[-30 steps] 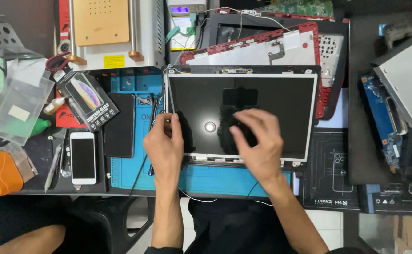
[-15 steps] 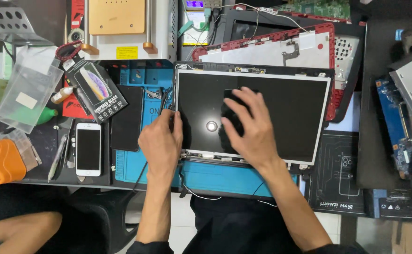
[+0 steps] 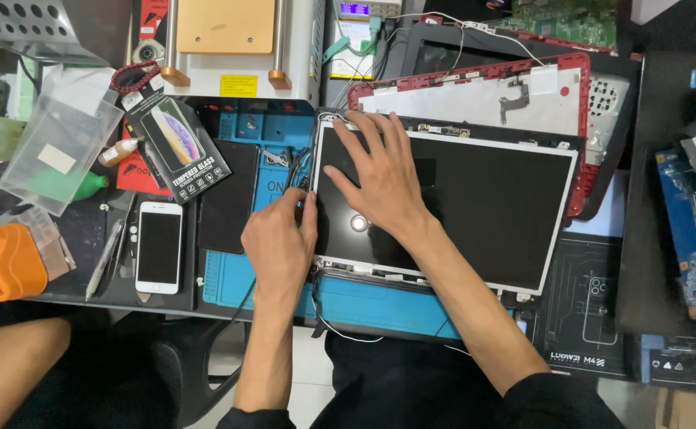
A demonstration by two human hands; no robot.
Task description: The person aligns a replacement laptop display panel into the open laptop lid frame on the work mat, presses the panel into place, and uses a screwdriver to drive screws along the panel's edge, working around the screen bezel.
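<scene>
Laptop screen panel (image 3: 475, 206) lies on the blue mat (image 3: 379, 306); we pinch its left edge with left hand (image 3: 278, 242), right hand (image 3: 379, 179) flat on the glass, likely mid-seating, next needing even pressure.

Surface: dark workbench (image 3: 658, 262).
Centre: blue repair mat (image 3: 379, 302).
Left: white phone (image 3: 159, 246), orange tool (image 3: 6, 262).
Lower right: black mat (image 3: 586, 310).

Electronics repair workshop: blue repair mat (image 3: 379, 306), circuit boards (image 3: 686, 230).
</scene>
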